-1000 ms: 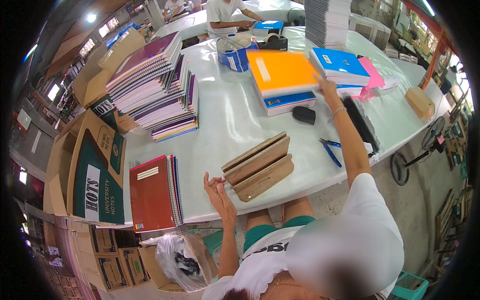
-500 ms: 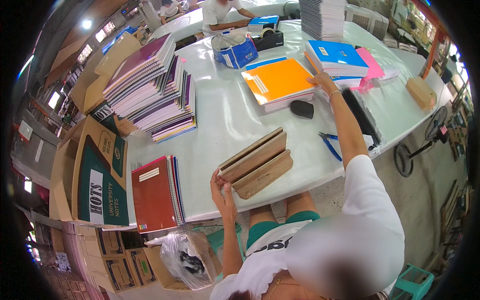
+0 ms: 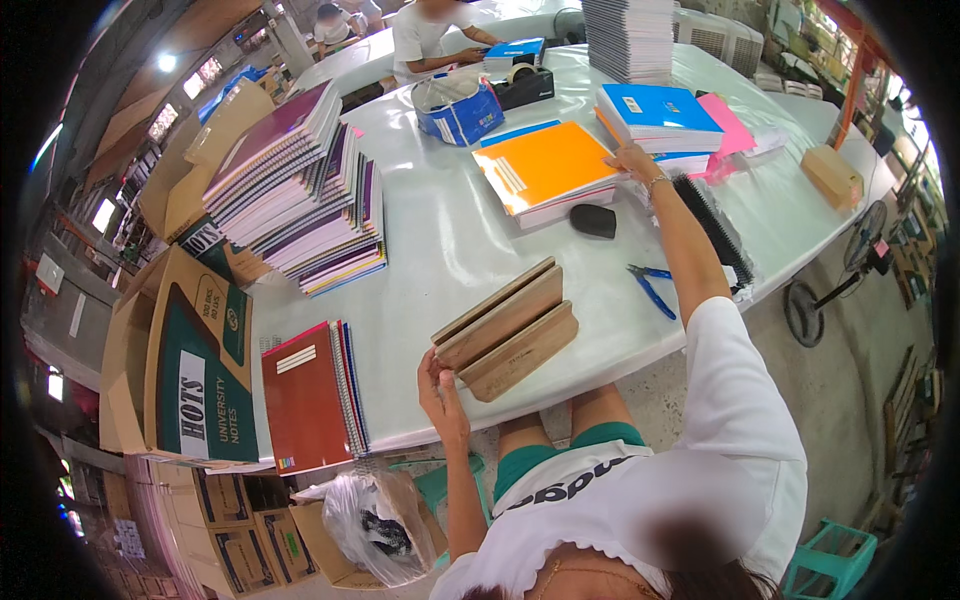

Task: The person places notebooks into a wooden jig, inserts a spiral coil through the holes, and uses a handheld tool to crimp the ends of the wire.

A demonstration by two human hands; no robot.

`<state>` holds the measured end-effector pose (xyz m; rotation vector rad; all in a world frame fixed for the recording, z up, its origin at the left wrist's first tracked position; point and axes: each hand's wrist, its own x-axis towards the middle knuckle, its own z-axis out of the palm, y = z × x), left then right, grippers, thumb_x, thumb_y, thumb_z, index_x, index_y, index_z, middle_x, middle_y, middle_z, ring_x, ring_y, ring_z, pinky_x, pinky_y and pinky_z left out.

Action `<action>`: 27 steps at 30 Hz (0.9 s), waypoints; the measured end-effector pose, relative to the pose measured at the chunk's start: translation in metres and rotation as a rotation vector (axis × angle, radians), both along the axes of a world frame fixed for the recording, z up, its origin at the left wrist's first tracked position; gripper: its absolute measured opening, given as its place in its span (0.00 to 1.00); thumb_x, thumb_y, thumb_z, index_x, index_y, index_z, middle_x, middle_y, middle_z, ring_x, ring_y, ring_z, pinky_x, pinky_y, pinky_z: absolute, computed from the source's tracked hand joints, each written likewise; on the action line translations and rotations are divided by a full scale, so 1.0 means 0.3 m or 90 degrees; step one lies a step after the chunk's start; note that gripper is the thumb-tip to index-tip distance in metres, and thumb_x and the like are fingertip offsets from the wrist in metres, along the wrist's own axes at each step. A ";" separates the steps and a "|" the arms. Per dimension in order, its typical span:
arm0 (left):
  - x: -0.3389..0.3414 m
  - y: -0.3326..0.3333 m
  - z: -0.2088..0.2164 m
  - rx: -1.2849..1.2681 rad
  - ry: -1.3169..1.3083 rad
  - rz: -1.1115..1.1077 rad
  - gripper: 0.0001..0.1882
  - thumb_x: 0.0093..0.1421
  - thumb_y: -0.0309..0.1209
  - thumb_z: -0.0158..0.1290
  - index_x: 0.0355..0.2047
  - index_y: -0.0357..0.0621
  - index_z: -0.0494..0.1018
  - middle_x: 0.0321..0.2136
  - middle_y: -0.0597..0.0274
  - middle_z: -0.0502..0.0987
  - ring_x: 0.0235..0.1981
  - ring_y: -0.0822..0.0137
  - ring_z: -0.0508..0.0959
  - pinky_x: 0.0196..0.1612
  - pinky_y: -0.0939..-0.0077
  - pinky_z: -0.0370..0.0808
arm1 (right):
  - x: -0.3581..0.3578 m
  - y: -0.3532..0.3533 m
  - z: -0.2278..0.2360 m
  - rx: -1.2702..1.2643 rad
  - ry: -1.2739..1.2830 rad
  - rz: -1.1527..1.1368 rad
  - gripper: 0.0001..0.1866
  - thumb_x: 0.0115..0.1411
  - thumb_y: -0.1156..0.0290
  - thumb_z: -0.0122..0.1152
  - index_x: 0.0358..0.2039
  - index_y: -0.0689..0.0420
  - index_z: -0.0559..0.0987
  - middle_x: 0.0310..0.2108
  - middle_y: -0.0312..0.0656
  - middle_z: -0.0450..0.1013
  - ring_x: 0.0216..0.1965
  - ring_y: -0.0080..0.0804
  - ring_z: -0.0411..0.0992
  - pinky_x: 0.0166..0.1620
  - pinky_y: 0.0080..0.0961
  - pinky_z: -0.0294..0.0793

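My left hand [image 3: 443, 398] is closed on the near left end of a slotted wooden block [image 3: 508, 332], which rests on the table's near edge. My right arm reaches far forward. The fingers of my right hand [image 3: 636, 165] are closed on the right edge of an orange-covered notebook [image 3: 548, 165], the top one of a stack; the fingertips are partly hidden. Just beyond this hand lies a stack of blue-covered notebooks [image 3: 660, 112]. A small dark block-like thing [image 3: 593, 221] sits below the orange stack, and blue-handled pliers [image 3: 655, 291] lie beside my right forearm.
Spiral notebooks form a tall stack [image 3: 320, 205] at left, with red-brown ones [image 3: 303, 395] nearer. An open carton [image 3: 200, 365] stands at the left edge. Black spiral coils [image 3: 715, 225] lie right of my forearm. A tape dispenser [image 3: 525, 85] and a blue bag [image 3: 458, 118] sit farther back.
The view has shifted slightly. Both hands stay at the same things, the left at the wooden block and the right at the orange notebook's edge.
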<state>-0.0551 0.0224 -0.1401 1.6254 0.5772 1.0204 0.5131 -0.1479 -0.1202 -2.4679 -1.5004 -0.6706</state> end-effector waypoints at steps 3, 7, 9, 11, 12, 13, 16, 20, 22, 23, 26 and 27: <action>-0.012 0.008 -0.006 0.004 0.014 0.002 0.28 0.67 0.47 0.46 0.54 0.32 0.67 0.41 0.55 0.73 0.42 0.65 0.71 0.50 0.70 0.68 | 0.000 0.041 -0.007 -0.098 -0.037 -0.007 0.23 0.65 0.53 0.49 0.16 0.50 0.77 0.17 0.41 0.72 0.23 0.41 0.73 0.27 0.40 0.68; 0.002 -0.005 0.021 0.009 -0.006 -0.015 0.29 0.67 0.48 0.46 0.53 0.30 0.67 0.41 0.56 0.73 0.42 0.66 0.71 0.49 0.70 0.68 | 0.059 -0.004 0.008 -0.137 -0.129 0.020 0.22 0.64 0.54 0.49 0.17 0.49 0.79 0.19 0.41 0.74 0.25 0.42 0.74 0.29 0.39 0.70; 0.005 -0.005 0.017 0.005 -0.001 -0.013 0.30 0.67 0.49 0.46 0.53 0.30 0.67 0.41 0.56 0.73 0.41 0.66 0.71 0.49 0.70 0.68 | 0.058 0.024 0.025 -0.182 -0.046 -0.077 0.22 0.63 0.53 0.51 0.18 0.51 0.80 0.20 0.42 0.75 0.24 0.43 0.74 0.29 0.38 0.71; 0.008 -0.001 0.008 -0.005 -0.002 -0.016 0.30 0.67 0.49 0.46 0.53 0.30 0.67 0.40 0.56 0.73 0.41 0.66 0.71 0.49 0.70 0.68 | 0.040 0.030 0.045 -0.140 0.118 -0.144 0.22 0.61 0.51 0.54 0.19 0.54 0.80 0.21 0.43 0.76 0.23 0.43 0.74 0.29 0.37 0.72; -0.002 0.003 0.005 -0.004 0.002 -0.009 0.30 0.67 0.49 0.46 0.53 0.30 0.67 0.40 0.56 0.73 0.41 0.66 0.71 0.49 0.71 0.68 | 0.012 0.042 0.057 -0.075 0.241 -0.151 0.23 0.59 0.49 0.56 0.20 0.55 0.80 0.21 0.43 0.77 0.22 0.43 0.74 0.29 0.36 0.73; -0.010 0.007 0.003 -0.002 0.005 -0.003 0.30 0.67 0.49 0.46 0.53 0.30 0.67 0.40 0.56 0.73 0.41 0.66 0.70 0.49 0.71 0.68 | -0.017 0.061 0.072 -0.040 0.337 -0.176 0.23 0.57 0.48 0.58 0.20 0.56 0.80 0.21 0.44 0.77 0.22 0.42 0.74 0.30 0.35 0.74; -0.007 0.004 0.008 0.000 0.019 -0.009 0.29 0.67 0.48 0.46 0.53 0.30 0.67 0.41 0.55 0.73 0.42 0.66 0.71 0.49 0.71 0.68 | -0.065 0.051 0.133 0.032 0.544 -0.318 0.23 0.50 0.47 0.66 0.21 0.58 0.81 0.21 0.46 0.78 0.19 0.43 0.74 0.31 0.35 0.76; -0.011 0.007 0.002 -0.002 0.017 0.001 0.28 0.67 0.46 0.46 0.54 0.30 0.67 0.43 0.53 0.74 0.44 0.65 0.71 0.50 0.71 0.68 | -0.123 0.079 0.187 0.043 0.494 -0.348 0.20 0.44 0.53 0.74 0.26 0.58 0.82 0.23 0.47 0.78 0.25 0.41 0.78 0.33 0.35 0.77; -0.010 0.009 0.001 -0.001 0.022 -0.007 0.27 0.67 0.45 0.46 0.54 0.30 0.67 0.43 0.53 0.74 0.45 0.65 0.72 0.51 0.70 0.68 | -0.124 0.087 0.217 -0.022 0.379 -0.336 0.24 0.41 0.54 0.77 0.29 0.62 0.81 0.25 0.48 0.78 0.26 0.39 0.78 0.29 0.35 0.77; -0.011 0.009 0.000 -0.001 0.024 -0.009 0.27 0.67 0.45 0.47 0.54 0.30 0.67 0.44 0.52 0.74 0.45 0.64 0.72 0.51 0.70 0.68 | -0.127 0.095 0.226 -0.046 0.324 -0.334 0.25 0.40 0.55 0.78 0.30 0.62 0.81 0.27 0.49 0.78 0.27 0.39 0.79 0.28 0.36 0.77; -0.009 0.006 -0.002 -0.008 0.019 -0.004 0.27 0.67 0.45 0.47 0.54 0.31 0.67 0.43 0.53 0.74 0.45 0.64 0.72 0.51 0.70 0.68 | -0.137 0.135 0.233 -0.101 0.206 -0.353 0.25 0.39 0.55 0.78 0.33 0.60 0.83 0.34 0.50 0.80 0.34 0.41 0.80 0.37 0.38 0.78; -0.009 0.005 -0.004 -0.009 0.018 -0.003 0.27 0.67 0.45 0.47 0.54 0.31 0.67 0.43 0.53 0.74 0.45 0.64 0.72 0.51 0.70 0.68 | -0.138 0.146 0.239 -0.139 0.189 -0.362 0.25 0.39 0.55 0.78 0.34 0.59 0.83 0.35 0.50 0.80 0.35 0.41 0.80 0.40 0.38 0.79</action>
